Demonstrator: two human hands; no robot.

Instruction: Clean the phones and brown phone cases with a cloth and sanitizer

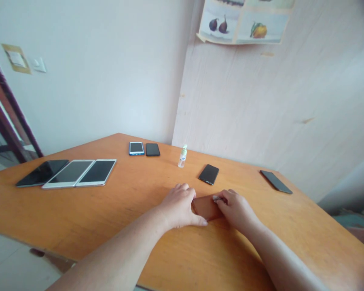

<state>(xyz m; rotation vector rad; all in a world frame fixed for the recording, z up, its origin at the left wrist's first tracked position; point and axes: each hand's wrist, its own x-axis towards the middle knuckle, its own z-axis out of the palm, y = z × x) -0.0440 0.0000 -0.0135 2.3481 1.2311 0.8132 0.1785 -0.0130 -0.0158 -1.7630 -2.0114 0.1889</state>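
Observation:
On the wooden table in front of me lies a phone (204, 207) with a plain brown face up. My left hand (182, 206) grips its left end, with the thumb along the near edge and the fingers at the far edge. My right hand (236, 208) is closed over the right end, pinching a small crumpled greyish-white wipe (215, 198) against the surface. Those fingers hide most of the wipe and the phone's right end. Just beyond the hands rests a black phone (209, 174). A clear spray bottle (182, 157) with a pale green top stands upright behind it.
Three tablets lie side by side at the left: a black one (42, 173) and two white-framed ones (69, 173). A blue-edged phone (136, 148) and a dark phone (153, 149) lie at the back. A dark flat device (275, 181) rests near the right edge. Walls border the table.

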